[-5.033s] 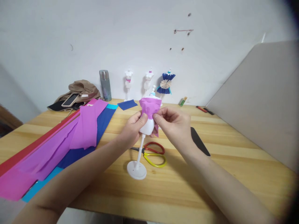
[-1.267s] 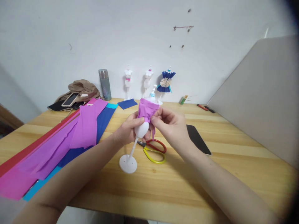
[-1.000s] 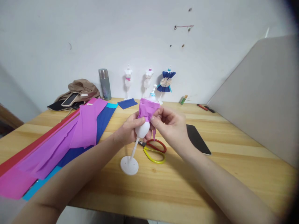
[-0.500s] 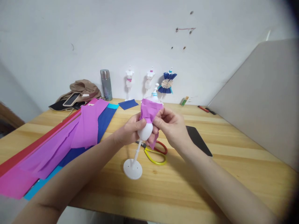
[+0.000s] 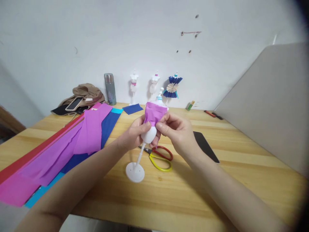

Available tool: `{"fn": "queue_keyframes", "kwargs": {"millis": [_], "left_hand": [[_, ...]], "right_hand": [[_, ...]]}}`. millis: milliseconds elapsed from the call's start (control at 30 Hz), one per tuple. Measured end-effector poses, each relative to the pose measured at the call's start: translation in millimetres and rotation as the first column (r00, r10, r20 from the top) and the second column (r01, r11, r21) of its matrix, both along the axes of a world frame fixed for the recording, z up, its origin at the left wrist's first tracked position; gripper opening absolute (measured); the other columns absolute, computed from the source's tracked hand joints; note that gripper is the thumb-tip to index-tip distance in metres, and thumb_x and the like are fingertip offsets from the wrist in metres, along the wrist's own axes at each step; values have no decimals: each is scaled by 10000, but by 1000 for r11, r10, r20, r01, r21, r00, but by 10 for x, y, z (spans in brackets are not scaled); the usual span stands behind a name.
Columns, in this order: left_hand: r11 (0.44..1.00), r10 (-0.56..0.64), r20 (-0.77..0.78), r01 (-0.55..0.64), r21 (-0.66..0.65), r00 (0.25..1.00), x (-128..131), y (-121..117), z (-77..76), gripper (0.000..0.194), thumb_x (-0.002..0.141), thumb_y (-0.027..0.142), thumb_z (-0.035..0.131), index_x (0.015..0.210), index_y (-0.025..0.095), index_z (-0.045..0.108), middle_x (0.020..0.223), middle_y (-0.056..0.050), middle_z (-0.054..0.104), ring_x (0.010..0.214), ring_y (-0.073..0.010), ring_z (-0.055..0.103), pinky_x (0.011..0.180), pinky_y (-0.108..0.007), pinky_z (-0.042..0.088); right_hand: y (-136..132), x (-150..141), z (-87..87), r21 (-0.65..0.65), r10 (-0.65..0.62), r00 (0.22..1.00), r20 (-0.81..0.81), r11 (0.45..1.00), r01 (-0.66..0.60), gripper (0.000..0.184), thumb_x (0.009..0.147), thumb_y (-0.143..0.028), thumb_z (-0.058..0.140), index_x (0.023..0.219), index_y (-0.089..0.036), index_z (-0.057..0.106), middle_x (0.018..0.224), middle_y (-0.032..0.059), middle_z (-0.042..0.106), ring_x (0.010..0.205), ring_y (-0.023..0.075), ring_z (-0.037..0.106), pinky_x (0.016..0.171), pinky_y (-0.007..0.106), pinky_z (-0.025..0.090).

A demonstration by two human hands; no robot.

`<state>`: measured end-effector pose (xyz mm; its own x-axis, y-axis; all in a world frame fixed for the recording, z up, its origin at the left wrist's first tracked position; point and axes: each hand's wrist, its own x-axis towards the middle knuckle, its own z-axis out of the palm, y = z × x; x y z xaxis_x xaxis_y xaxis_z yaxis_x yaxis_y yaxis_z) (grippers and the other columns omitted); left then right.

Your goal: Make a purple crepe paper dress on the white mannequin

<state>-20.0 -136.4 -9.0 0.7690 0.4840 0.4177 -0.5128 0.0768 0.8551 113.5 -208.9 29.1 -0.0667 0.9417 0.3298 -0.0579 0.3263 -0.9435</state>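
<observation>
A small white mannequin (image 5: 149,134) on a thin pole and round base (image 5: 135,172) is held tilted above the table. A piece of purple paper (image 5: 154,112) is wrapped round its chest. My left hand (image 5: 132,135) is closed round the mannequin's waist from the left. My right hand (image 5: 178,132) pinches the purple paper against the body from the right.
Red-and-yellow scissors (image 5: 161,157) lie under the hands, a black phone (image 5: 205,146) to their right. Long purple, blue and red paper sheets (image 5: 72,141) cover the table's left. Three more mannequins (image 5: 154,84), a flask (image 5: 109,88) and a bag (image 5: 83,93) stand by the wall.
The mannequin has been tilted and turned a little in my hands. The loose paper tail below my right hand is now tucked against the body.
</observation>
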Motion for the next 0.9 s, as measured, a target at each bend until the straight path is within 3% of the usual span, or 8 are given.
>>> {"fn": "queue_keyframes", "kwargs": {"millis": [133, 367, 533, 700, 800, 900], "left_hand": [[1000, 3, -7, -3, 30, 1000, -7, 8, -34, 604, 755, 639, 739, 1056, 171, 503, 681, -28, 655, 482, -149, 624, 413, -216, 493], [997, 13, -95, -5, 83, 995, -47, 42, -94, 572, 783, 619, 730, 1050, 178, 483, 752, -36, 656, 539, -150, 653, 476, -237, 532], [993, 100, -75, -95, 71, 992, -3, 42, -105, 650, 771, 624, 741, 1157, 185, 455, 782, -30, 652, 589, -163, 672, 499, -242, 534], [980, 200, -39, -199, 31, 979, 42, 11, -62, 758, 723, 674, 751, 1203, 169, 453, 838, -59, 672, 637, -176, 683, 556, -267, 552], [985, 167, -26, -168, -28, 986, 45, 0, -29, 658, 820, 632, 667, 1218, 147, 469, 875, -91, 681, 660, -195, 689, 545, -277, 545], [983, 177, -38, -179, -48, 984, 38, -5, -17, 586, 828, 524, 693, 1222, 151, 473, 896, -87, 676, 667, -193, 688, 543, -276, 544]], "right_hand": [[66, 78, -23, -73, 108, 993, -41, 991, -110, 379, 659, -485, 832, 696, -237, 548, 513, -28, 653, 416, 206, 643, 428, 340, 533], [135, 169, -59, -186, 124, 989, -85, 973, -138, 363, 611, -435, 880, 697, -200, 617, 510, -23, 639, 430, 177, 637, 451, 290, 451], [164, 183, -55, -92, 95, 990, -107, 990, -105, 298, 648, -381, 852, 677, -197, 620, 511, -31, 622, 431, 125, 577, 474, 265, 378], [178, 222, -23, -6, 57, 997, -55, 998, -57, 212, 710, -347, 779, 714, -200, 626, 548, -37, 610, 476, 121, 573, 528, 280, 407], [184, 202, -36, 22, -15, 1000, -23, 1000, 15, 254, 704, -379, 786, 697, -209, 598, 531, -44, 587, 453, 120, 550, 508, 285, 402], [192, 191, -48, 34, -83, 997, -5, 996, 84, 281, 697, -407, 788, 652, -220, 583, 506, -43, 556, 445, 115, 508, 487, 284, 382]]}}
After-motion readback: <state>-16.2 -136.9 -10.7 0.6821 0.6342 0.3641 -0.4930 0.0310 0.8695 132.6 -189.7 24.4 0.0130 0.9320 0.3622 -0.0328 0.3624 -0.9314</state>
